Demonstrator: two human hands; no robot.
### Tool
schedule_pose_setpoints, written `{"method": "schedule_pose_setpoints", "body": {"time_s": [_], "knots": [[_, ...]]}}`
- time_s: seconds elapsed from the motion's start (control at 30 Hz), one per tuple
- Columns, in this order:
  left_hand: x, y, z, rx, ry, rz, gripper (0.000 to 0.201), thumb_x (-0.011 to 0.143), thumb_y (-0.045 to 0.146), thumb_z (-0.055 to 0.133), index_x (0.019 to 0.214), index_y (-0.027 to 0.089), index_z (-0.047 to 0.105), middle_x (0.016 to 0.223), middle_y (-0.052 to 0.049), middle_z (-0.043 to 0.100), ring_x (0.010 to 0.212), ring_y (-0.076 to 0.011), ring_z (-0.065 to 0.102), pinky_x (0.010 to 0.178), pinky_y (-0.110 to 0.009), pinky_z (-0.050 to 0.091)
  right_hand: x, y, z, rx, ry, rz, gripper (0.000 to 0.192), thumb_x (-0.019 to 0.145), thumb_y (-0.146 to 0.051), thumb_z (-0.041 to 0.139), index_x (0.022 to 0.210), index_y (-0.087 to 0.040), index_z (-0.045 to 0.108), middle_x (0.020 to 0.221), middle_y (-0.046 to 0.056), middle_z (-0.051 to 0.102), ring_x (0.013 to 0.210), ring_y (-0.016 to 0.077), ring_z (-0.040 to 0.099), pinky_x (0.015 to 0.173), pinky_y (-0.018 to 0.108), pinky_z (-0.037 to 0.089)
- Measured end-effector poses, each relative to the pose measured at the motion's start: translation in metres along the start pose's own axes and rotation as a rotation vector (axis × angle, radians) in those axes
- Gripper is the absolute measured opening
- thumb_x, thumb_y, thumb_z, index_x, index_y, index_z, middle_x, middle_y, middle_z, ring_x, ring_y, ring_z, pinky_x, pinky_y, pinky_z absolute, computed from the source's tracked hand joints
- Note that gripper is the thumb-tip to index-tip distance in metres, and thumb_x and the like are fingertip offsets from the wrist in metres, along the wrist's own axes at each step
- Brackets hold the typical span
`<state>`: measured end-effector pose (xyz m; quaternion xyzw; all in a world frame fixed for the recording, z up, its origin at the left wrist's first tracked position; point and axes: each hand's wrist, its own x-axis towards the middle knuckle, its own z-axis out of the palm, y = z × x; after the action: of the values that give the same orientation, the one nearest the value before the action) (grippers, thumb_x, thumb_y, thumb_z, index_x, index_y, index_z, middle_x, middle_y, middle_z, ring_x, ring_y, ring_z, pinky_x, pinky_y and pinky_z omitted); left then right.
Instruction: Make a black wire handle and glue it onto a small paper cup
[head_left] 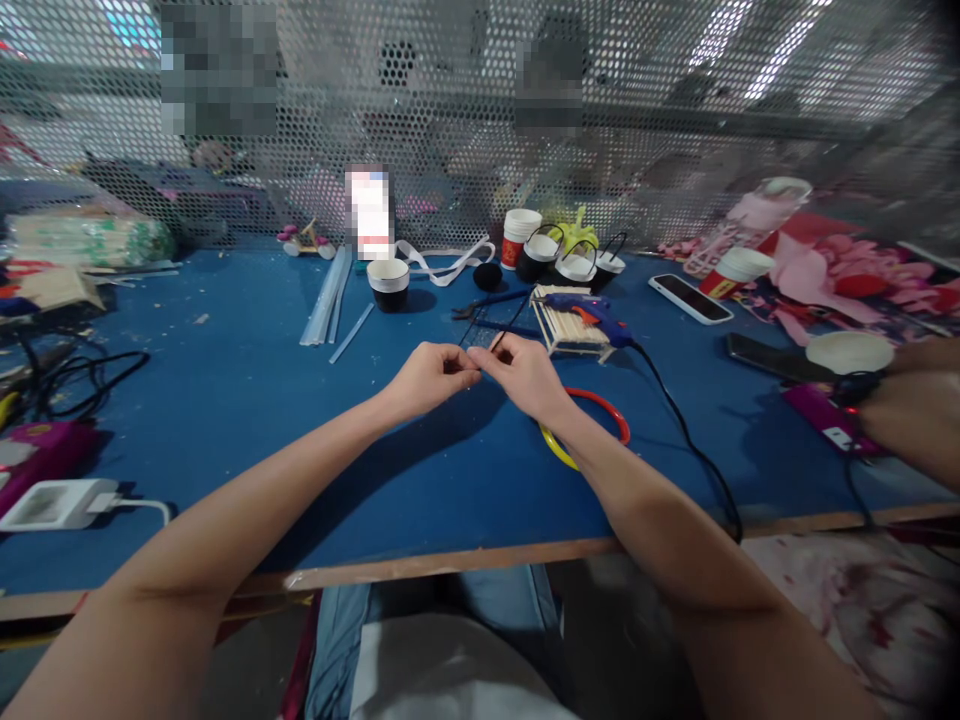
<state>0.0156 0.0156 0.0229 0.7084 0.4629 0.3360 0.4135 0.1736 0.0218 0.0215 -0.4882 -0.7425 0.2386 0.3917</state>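
Passage: we had open table (247,350) left of our left hand (435,379). Obstacles: beyond that hand we faced strips (327,298) and a cup (388,288); beyond our right hand (527,376), a rack (561,325) bearing a glue gun (592,311); nearer us, a ring (556,450); farther right, a cable (679,418).

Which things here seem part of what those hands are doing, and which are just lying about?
Likely part of it:
thin dark strand, at the pinched left hand and right hand
pliers and glue gun, close by
black-and-white cups, some with dark loops

Probably just lying about:
white-edged phone
red-and-yellow ring
white charger
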Motion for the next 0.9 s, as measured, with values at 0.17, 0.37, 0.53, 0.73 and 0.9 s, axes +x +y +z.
{"method": "schedule_pose_setpoints", "body": {"time_s": [0.17,0.37,0.53,0.73,0.9], "knots": [[-0.001,0.000,0.001,-0.022,-0.028,0.009,0.019,0.069,0.028,0.059,0.061,0.012,0.053,0.054,0.003,0.047,0.049,-0.0050,0.036,0.048,-0.020,0.029,0.000,-0.001,0.000,-0.015,0.004,0.035,0.036,0.077,-0.046,0.056,0.057,-0.016,0.050,0.054,-0.001,0.050,0.052,0.0091,0.041,0.051,0.024,0.032],[0.000,-0.003,-0.001,-0.096,-0.052,-0.022,0.026,0.070,0.034,0.059,0.058,0.012,0.051,0.053,0.003,0.043,0.050,-0.0048,0.034,0.047,-0.020,0.025,0.001,-0.001,-0.002,0.159,-0.162,0.025,0.033,0.079,-0.049,0.053,0.071,-0.017,0.053,0.059,-0.001,0.054,0.051,0.0091,0.045,0.050,0.024,0.035],[0.002,-0.002,-0.003,-0.098,-0.047,-0.025,0.020,0.067,0.031,0.061,0.064,0.012,0.057,0.058,0.001,0.052,0.052,-0.0062,0.041,0.051,-0.021,0.031,0.001,0.000,-0.002,0.135,-0.100,0.047,0.030,0.079,-0.046,0.053,0.069,-0.017,0.052,0.054,-0.002,0.051,0.049,0.0094,0.044,0.048,0.024,0.034],[0.004,-0.006,-0.004,0.005,-0.027,0.018,0.016,0.066,0.026,0.060,0.073,0.012,0.060,0.066,-0.001,0.058,0.057,-0.0078,0.047,0.056,-0.022,0.038,0.002,0.000,-0.001,0.047,-0.045,0.054,0.028,0.079,-0.042,0.053,0.067,-0.017,0.052,0.053,-0.001,0.052,0.051,0.0103,0.045,0.049,0.024,0.032],[0.004,-0.011,-0.002,0.089,0.019,0.046,0.016,0.067,0.027,0.059,0.072,0.012,0.059,0.062,0.000,0.057,0.055,-0.0078,0.046,0.052,-0.020,0.037,0.001,0.000,-0.001,0.002,-0.019,0.030,0.030,0.079,-0.044,0.053,0.066,-0.017,0.052,0.056,0.000,0.054,0.052,0.0105,0.046,0.051,0.024,0.033]]}}
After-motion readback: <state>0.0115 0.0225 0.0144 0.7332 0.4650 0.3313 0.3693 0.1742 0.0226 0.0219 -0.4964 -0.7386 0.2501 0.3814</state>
